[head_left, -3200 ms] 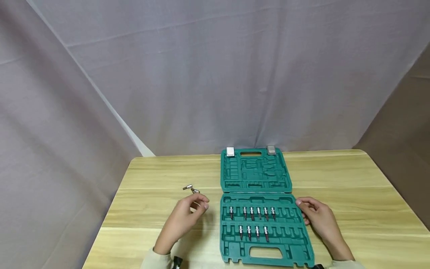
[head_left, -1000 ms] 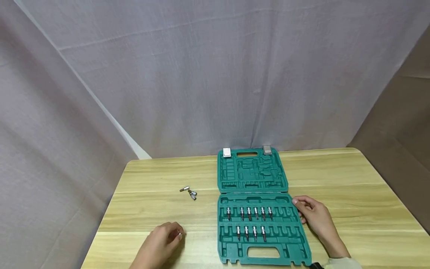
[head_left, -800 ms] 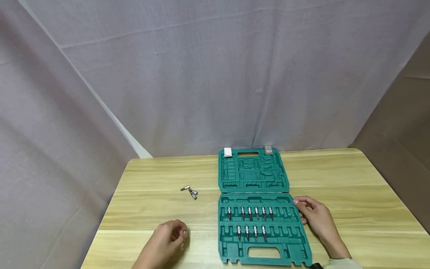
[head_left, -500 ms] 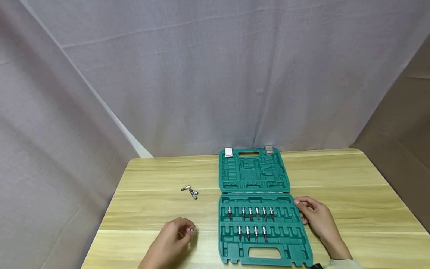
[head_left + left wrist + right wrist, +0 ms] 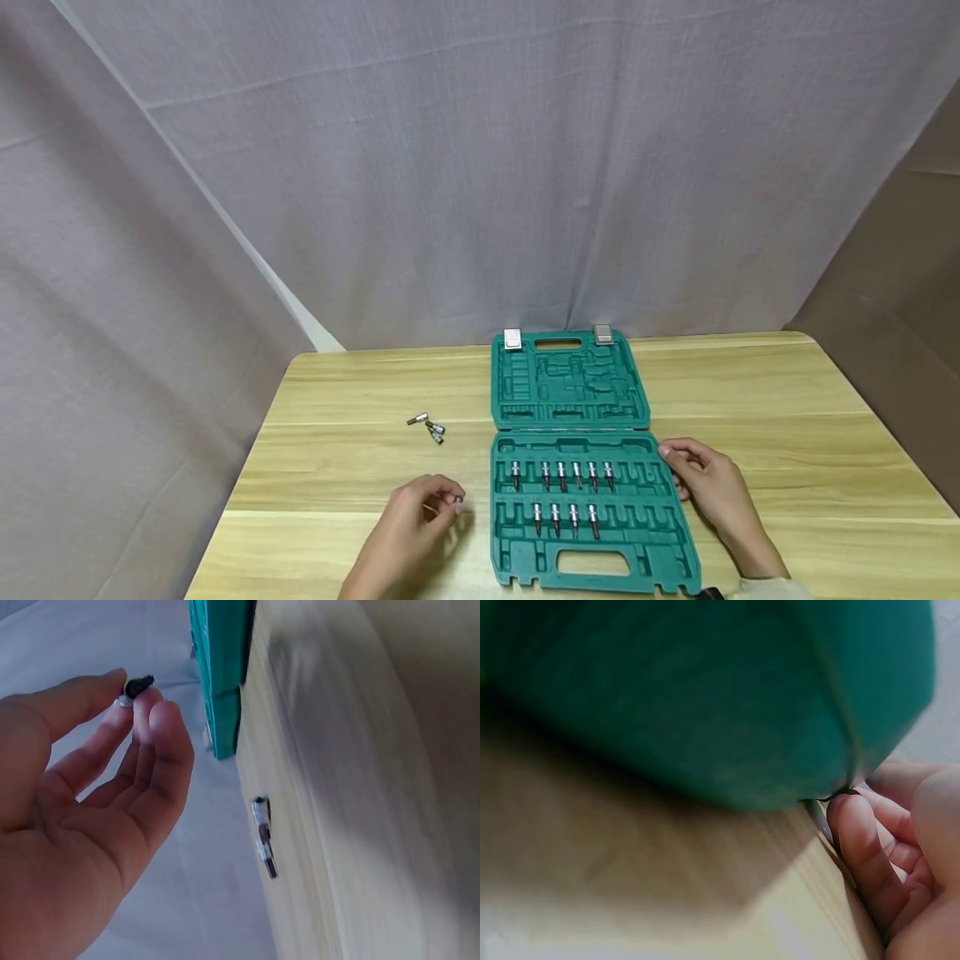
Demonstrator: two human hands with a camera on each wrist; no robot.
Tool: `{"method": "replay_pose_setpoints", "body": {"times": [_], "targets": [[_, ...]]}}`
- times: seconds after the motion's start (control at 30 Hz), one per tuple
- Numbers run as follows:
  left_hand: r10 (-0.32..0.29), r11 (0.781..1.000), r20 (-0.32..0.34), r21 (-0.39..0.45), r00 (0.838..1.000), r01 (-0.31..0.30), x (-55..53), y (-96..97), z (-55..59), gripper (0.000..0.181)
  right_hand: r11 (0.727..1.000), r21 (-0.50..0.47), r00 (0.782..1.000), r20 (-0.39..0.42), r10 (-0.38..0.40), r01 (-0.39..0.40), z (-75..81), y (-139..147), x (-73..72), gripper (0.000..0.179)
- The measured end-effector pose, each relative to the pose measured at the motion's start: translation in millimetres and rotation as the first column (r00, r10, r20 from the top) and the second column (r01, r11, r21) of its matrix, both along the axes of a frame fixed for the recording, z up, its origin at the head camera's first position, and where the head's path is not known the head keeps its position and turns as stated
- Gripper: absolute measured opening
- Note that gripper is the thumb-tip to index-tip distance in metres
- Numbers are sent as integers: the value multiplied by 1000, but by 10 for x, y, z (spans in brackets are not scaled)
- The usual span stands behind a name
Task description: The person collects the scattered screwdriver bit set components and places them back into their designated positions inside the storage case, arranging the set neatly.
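Observation:
My left hand (image 5: 408, 525) pinches a small bit socket (image 5: 458, 499) between thumb and fingertips, left of the green tool case (image 5: 497, 500). In the left wrist view the bit socket (image 5: 136, 689) shows a dark tip and a silvery base. The case lies unfolded, with two rows of bit sockets (image 5: 561, 476) seated in its near half. At the case's right edge, by the hinge, my right hand (image 5: 712, 492) holds the rim, thumb on top and other fingers curled at the side. In the right wrist view the fingers (image 5: 859, 825) meet the green shell (image 5: 727, 712).
Three loose bit sockets (image 5: 435, 427) lie together on the wooden table (image 5: 337, 467), beyond my left hand. The case's far half (image 5: 570, 375), with moulded recesses and two metallic-looking latches, lies toward the grey curtain (image 5: 465, 183) behind the table.
Over the last second my left hand has moved right and slightly farther from me, carrying the bit socket toward the case. My right hand stays at the case's edge.

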State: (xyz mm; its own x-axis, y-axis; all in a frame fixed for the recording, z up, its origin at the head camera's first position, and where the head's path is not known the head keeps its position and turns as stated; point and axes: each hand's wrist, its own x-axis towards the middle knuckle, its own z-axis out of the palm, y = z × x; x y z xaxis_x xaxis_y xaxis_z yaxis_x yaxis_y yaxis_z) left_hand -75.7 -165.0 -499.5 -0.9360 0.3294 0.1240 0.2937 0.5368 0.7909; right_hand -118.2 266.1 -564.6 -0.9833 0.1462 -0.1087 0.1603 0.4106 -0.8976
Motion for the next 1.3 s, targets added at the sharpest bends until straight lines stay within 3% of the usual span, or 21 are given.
{"method": "replay_pose_setpoints", "body": {"times": [0.47, 0.83, 1.07, 1.3], "targets": [[39, 995, 27, 86, 999, -41, -72, 230, 38, 8, 1000, -10, 1000, -9, 10, -10, -23, 8, -16, 49], [27, 992, 41, 125, 999, -32, -173, 438, 54, 7, 1000, 3, 1000, -10, 6, -6, -56, 21, -23, 50], [20, 988, 103, 151, 994, -36, -231, 583, 52, 8, 1000, -14, 1000, -21, -6, 6, -61, 15, -26, 48], [1, 982, 124, 186, 992, -24, -252, 713, 45, 7, 1000, -18, 1000, -20, -12, 12, -69, 13, -30, 49]]}}
